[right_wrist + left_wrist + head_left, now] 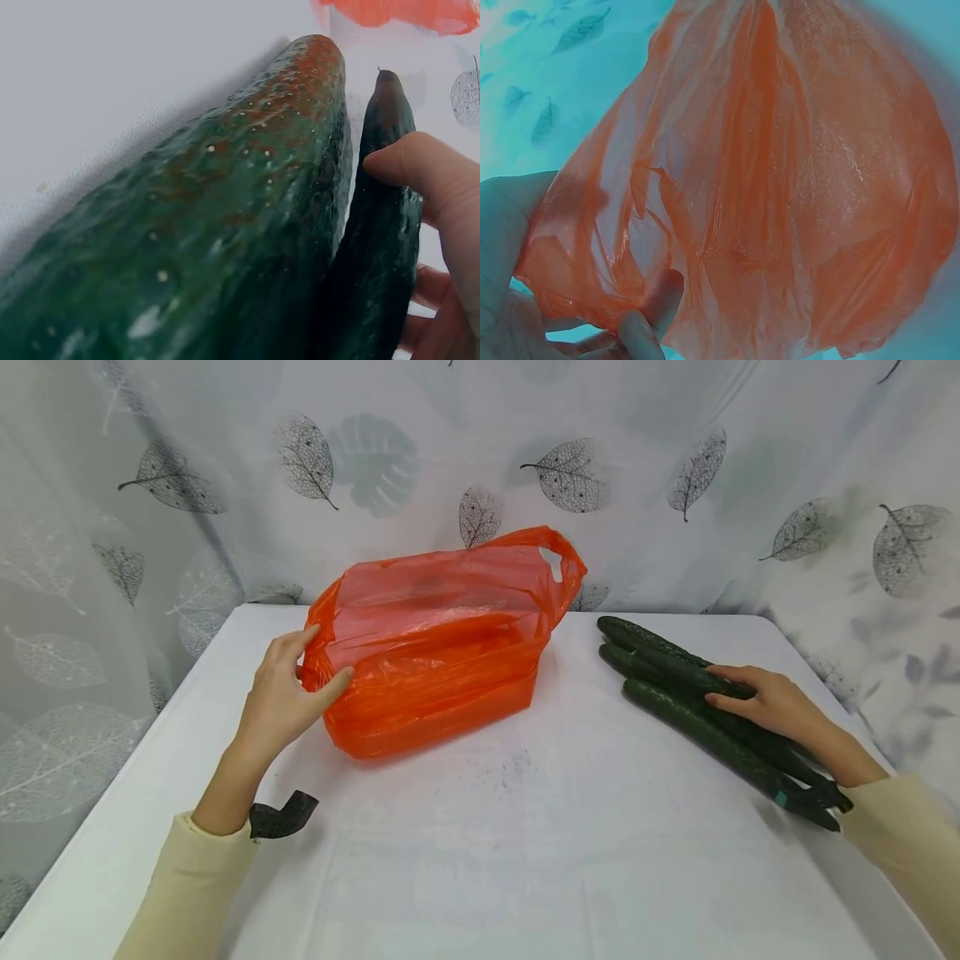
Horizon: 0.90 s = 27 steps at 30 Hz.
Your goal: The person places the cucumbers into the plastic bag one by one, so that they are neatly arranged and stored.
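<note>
An orange-red plastic bag (435, 668) stands upright on the left half of the table, its mouth spread and one handle loop raised at its right end. My left hand (281, 693) holds the bag's left edge, thumb toward the front. In the left wrist view, fingers (664, 296) curl at the thin plastic (757, 187). Several dark green cucumbers (697, 718) lie side by side at the right. My right hand (772, 706) grips one of them from above. In the right wrist view, its thumb presses this slimmer cucumber (379, 217), beside a larger, closer cucumber (217, 217).
A white cloth covers the table (465, 860). Behind and at both sides hangs a pale curtain (420, 452) with a leaf print. A black strap piece (285, 817) sticks out from the left wrist, above the table.
</note>
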Each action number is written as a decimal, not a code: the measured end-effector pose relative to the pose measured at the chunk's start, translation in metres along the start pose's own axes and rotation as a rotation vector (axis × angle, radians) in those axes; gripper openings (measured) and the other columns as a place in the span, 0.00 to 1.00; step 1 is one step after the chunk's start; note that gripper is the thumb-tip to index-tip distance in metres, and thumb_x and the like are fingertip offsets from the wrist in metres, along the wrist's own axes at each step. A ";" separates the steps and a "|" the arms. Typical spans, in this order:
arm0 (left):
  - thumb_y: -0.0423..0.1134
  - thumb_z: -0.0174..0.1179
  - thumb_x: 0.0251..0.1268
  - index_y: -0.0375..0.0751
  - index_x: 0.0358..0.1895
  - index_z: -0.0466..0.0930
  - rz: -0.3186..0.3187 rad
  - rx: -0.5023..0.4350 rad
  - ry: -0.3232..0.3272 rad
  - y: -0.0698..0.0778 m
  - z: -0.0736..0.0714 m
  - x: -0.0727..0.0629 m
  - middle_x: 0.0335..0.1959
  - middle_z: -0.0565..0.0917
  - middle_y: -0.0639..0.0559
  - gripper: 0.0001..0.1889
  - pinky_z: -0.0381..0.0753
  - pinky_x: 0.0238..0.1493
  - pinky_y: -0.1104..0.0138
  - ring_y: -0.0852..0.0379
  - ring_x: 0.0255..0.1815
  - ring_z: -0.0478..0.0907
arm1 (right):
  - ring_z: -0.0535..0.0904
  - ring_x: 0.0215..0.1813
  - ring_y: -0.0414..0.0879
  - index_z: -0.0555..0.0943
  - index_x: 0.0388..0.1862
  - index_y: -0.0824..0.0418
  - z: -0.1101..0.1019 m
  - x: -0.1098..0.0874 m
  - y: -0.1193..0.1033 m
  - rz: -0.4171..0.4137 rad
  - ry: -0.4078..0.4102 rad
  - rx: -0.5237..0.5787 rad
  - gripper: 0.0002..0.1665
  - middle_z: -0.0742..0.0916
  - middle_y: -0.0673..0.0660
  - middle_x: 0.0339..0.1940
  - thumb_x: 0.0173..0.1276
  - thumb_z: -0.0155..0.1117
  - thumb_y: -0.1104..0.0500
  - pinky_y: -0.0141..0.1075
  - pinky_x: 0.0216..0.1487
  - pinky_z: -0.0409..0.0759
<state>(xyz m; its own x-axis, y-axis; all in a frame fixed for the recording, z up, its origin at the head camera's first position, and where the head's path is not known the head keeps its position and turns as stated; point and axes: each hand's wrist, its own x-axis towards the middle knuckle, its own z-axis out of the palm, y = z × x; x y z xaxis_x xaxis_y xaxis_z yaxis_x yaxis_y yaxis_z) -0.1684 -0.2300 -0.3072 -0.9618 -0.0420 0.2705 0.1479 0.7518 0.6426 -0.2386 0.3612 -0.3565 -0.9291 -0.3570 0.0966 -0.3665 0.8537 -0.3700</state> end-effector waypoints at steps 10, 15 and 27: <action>0.47 0.62 0.64 0.31 0.74 0.57 -0.007 -0.004 0.005 0.002 -0.002 0.001 0.69 0.62 0.30 0.40 0.76 0.53 0.39 0.34 0.60 0.66 | 0.72 0.56 0.73 0.74 0.63 0.70 0.000 0.003 -0.005 -0.038 0.067 0.060 0.30 0.77 0.77 0.58 0.65 0.66 0.59 0.66 0.48 0.70; 0.47 0.62 0.64 0.32 0.74 0.57 -0.002 -0.002 0.011 0.002 -0.003 0.000 0.68 0.62 0.30 0.40 0.77 0.52 0.39 0.34 0.59 0.67 | 0.76 0.50 0.63 0.76 0.63 0.69 -0.001 0.004 -0.010 -0.054 0.084 0.049 0.30 0.80 0.74 0.52 0.63 0.68 0.60 0.57 0.45 0.74; 0.48 0.61 0.64 0.32 0.74 0.57 -0.006 -0.004 -0.007 0.003 -0.003 0.000 0.69 0.61 0.31 0.40 0.77 0.52 0.40 0.34 0.58 0.67 | 0.65 0.31 0.36 0.81 0.59 0.64 -0.007 0.009 -0.033 -0.198 0.143 0.054 0.26 0.80 0.52 0.37 0.60 0.70 0.62 0.30 0.30 0.63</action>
<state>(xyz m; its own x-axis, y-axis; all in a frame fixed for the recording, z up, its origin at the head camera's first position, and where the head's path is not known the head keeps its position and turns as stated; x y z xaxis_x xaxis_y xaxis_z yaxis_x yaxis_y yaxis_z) -0.1670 -0.2298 -0.3032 -0.9643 -0.0415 0.2614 0.1432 0.7487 0.6473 -0.2350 0.3326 -0.3370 -0.8382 -0.4552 0.3004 -0.5429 0.7494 -0.3791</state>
